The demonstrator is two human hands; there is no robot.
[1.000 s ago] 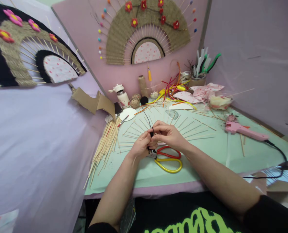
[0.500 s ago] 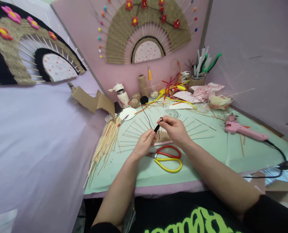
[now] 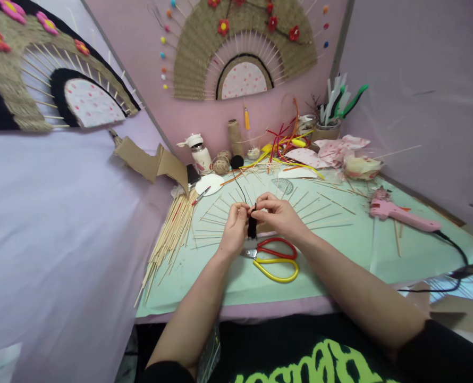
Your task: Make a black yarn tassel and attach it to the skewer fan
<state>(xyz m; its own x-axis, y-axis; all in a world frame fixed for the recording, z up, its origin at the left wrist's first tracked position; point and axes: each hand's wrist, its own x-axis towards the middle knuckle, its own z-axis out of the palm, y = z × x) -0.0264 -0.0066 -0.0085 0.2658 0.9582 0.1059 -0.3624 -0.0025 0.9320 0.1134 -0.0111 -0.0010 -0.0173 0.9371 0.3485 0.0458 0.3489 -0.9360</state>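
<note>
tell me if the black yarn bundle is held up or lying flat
Held up: the black yarn bundle hangs between the left hand and right hand, both near its top.

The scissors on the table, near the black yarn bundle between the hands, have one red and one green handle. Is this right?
Not quite: the head view shows one red and one yellow handle on the scissors, not green. They do lie on the table, near the black yarn bundle between the left hand and right hand.

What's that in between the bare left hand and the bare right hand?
In the head view, a narrow black yarn bundle hangs between the left hand and the right hand.
</note>
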